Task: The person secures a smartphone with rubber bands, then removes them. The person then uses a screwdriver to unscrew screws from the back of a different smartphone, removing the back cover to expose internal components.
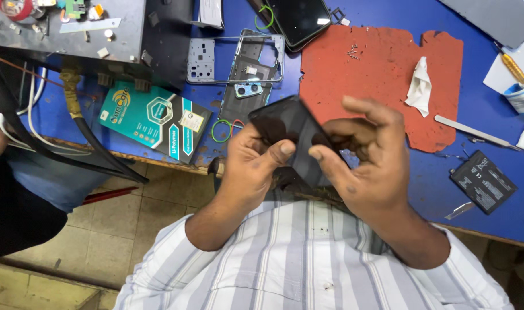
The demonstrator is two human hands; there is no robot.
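Note:
Both my hands hold a black phone panel (290,129) tilted up above the table's front edge. My left hand (251,167) grips its left side, thumb pressed across the glossy face. My right hand (365,158) clasps the right side, thumb near the left thumb, fingers curled and spread over the top. The lower part of the panel is hidden behind my hands.
A red mat (382,74) carries small screws (352,51) and a white cloth (419,86). On the blue table (485,126) lie a phone frame (236,57), a dark back cover (246,97), another phone (299,20), a teal packet (153,117), a black battery (483,181), tweezers (474,133) and a yellow screwdriver (511,66).

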